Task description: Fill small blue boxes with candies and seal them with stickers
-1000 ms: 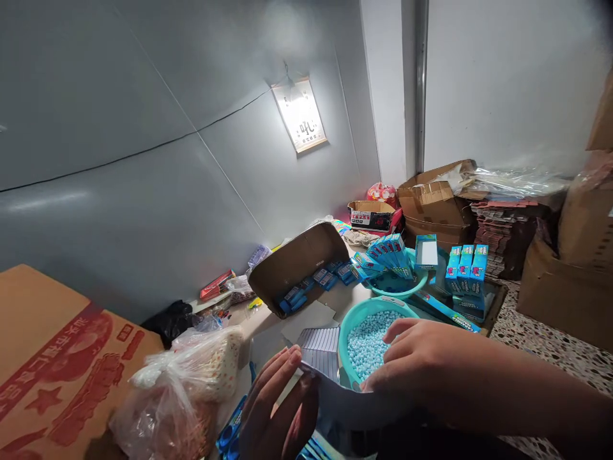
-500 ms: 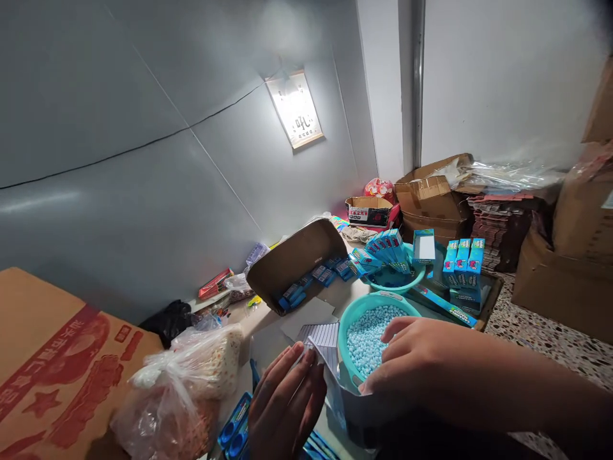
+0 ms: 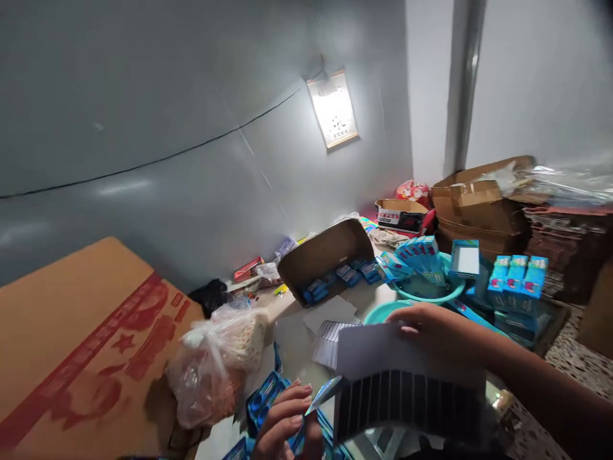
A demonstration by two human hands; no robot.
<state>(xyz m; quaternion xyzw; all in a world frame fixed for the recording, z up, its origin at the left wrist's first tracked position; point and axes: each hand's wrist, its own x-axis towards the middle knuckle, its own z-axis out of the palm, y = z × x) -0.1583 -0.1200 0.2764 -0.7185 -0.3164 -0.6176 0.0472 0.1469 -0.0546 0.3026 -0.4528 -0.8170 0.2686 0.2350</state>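
Note:
My right hand [image 3: 421, 319] grips the top edge of a pale sheet [image 3: 368, 348] with a row of dark stripes along its lower half. The sheet is bent and hangs in front of a turquoise basin [image 3: 378, 313], hiding most of it. My left hand [image 3: 290, 418], low in the view, pinches a small shiny light-blue piece [image 3: 324, 393] beside the sheet's left edge. Blue printed packaging [image 3: 261, 399] lies under and left of that hand. Another striped sheet [image 3: 328, 342] rests on the table behind.
Small blue boxes [image 3: 421, 255] lean in a second turquoise basin [image 3: 428, 299]. More blue boxes [image 3: 517, 281] stand at the right. A tilted brown tray [image 3: 330, 255] holds blue packs. Knotted plastic bags [image 3: 211, 364] and a large carton [image 3: 86, 338] are at left.
My right hand has lifted the pale striped sheet in front of the bead basin, covering the beads. My left hand has moved lower, now with the light-blue piece. The view has swung left.

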